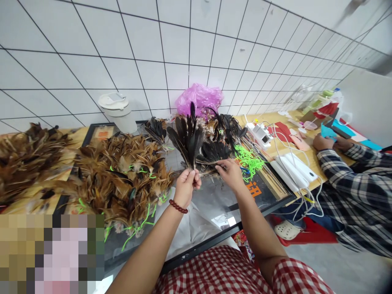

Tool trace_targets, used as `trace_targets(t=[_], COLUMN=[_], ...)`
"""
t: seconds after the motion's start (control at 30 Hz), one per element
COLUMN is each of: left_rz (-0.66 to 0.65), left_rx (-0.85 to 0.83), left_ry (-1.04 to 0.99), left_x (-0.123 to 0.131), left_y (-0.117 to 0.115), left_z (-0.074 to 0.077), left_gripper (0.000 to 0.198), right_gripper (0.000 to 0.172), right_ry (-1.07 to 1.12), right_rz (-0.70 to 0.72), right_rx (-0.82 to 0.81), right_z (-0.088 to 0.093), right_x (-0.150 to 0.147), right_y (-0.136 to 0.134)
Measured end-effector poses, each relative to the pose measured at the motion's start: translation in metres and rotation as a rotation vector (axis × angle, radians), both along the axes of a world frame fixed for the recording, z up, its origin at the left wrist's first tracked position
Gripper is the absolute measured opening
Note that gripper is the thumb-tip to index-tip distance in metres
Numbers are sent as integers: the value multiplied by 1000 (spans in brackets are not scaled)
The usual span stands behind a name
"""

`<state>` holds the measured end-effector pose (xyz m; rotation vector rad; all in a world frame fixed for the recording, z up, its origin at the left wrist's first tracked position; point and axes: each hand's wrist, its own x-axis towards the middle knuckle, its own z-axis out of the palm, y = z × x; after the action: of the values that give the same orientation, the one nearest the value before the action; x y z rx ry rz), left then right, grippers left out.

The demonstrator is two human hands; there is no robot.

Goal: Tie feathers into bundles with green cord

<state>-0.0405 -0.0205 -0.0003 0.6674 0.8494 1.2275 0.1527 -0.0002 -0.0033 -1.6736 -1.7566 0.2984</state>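
My left hand, with a beaded bracelet at the wrist, grips a fanned bunch of black feathers by the quills, the tips pointing up. To its right, my right hand has its fingers pinched at the quill end of a dark feather, beside a pile of loose black feathers. Bright green string lies in a tangle just past my right hand. Left of my hands spreads a large heap of brown feather bunches, some tied with green string.
A white lidded cup and a pink plastic bag stand by the tiled wall. To the right are a power strip, white cables and a white box. Another person's hands hold something blue there.
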Motion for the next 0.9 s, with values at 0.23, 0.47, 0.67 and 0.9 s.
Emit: trace_targets(t=[0.23, 0.47, 0.67, 0.9], left_rz=[51, 100, 94, 105], left_rx=[-33, -50, -65, -63], left_ry=[-94, -97, -92, -100], left_x=[-3, -4, -4, -4], left_y=[3, 4, 3, 4], left_z=[3, 2, -1, 0], left_gripper=[27, 29, 30, 31], right_gripper=[17, 19, 33, 31], right_ry=[-227, -246, 283, 215], right_rz=[-53, -158, -105, -176], right_rx=[-82, -86, -45, -26], right_z=[-2, 0, -5, -3], right_x=[-2, 4, 11, 9], right_y=[-1, -1, 6, 5])
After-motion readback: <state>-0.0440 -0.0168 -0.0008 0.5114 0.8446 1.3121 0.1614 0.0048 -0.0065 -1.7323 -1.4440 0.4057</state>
